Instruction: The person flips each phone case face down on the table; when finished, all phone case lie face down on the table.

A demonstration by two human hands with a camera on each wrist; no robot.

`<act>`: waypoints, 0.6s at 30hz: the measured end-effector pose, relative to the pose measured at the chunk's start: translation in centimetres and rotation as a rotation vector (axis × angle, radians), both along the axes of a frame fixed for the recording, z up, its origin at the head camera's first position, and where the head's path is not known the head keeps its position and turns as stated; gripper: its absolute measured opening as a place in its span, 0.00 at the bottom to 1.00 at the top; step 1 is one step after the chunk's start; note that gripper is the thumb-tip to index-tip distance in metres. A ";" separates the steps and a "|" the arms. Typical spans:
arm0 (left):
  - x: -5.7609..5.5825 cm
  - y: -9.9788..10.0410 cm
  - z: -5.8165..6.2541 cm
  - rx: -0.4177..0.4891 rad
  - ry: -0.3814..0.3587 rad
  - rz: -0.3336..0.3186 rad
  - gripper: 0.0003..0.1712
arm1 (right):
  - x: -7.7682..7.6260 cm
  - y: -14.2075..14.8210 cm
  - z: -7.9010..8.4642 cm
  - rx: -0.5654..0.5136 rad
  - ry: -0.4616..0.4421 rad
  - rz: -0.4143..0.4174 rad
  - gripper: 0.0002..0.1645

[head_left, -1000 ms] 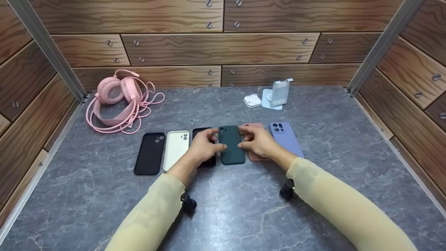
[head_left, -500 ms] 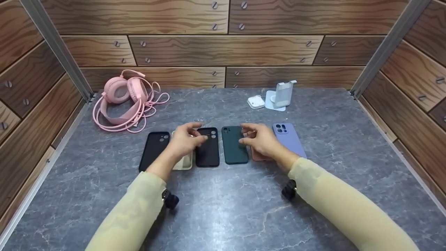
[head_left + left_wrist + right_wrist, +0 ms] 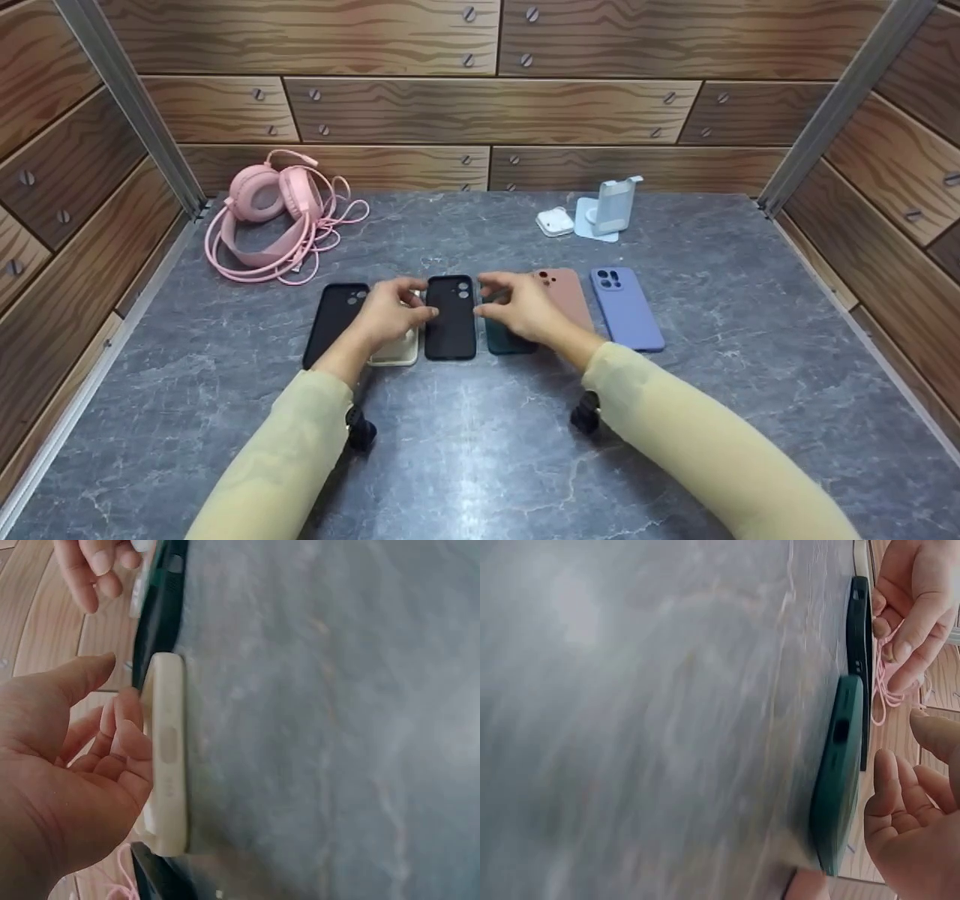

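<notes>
Left hand over white case, right hand over green case; both grips loose, holding nothing; black case between, grey table.

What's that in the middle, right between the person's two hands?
A black phone case lies between the left hand and the right hand. The head view shows it.

Pale glare streaks the brightly lit surface in the head view. Both wrist views are hazy, the right smeared.
</notes>
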State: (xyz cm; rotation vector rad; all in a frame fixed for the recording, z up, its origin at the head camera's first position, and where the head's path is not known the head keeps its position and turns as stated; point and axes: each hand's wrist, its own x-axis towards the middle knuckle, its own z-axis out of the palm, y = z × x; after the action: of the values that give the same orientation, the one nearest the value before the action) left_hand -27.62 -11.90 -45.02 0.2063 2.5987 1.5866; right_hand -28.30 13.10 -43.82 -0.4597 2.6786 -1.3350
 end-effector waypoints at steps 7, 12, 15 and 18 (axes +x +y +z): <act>-0.5 -0.2 -1.0 -0.043 0.009 -0.025 0.29 | -0.5 -0.9 -0.9 0.024 -0.038 0.015 0.35; -0.6 -0.2 -1.3 -0.058 0.018 -0.034 0.30 | -0.7 -0.9 -1.3 0.043 -0.038 0.020 0.37; -0.5 -0.2 -1.3 -0.076 0.014 -0.024 0.31 | -0.7 -1.0 -1.4 0.059 -0.033 0.025 0.37; -0.5 -0.2 -1.3 -0.089 0.005 -0.020 0.32 | -0.6 -1.1 -1.6 0.071 -0.026 0.026 0.37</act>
State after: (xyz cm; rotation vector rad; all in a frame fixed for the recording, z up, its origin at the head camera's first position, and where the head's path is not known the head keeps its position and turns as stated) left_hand -28.12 -12.12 -46.36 0.2293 2.6556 1.4621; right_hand -28.93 12.03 -45.41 -0.4648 2.6793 -1.2255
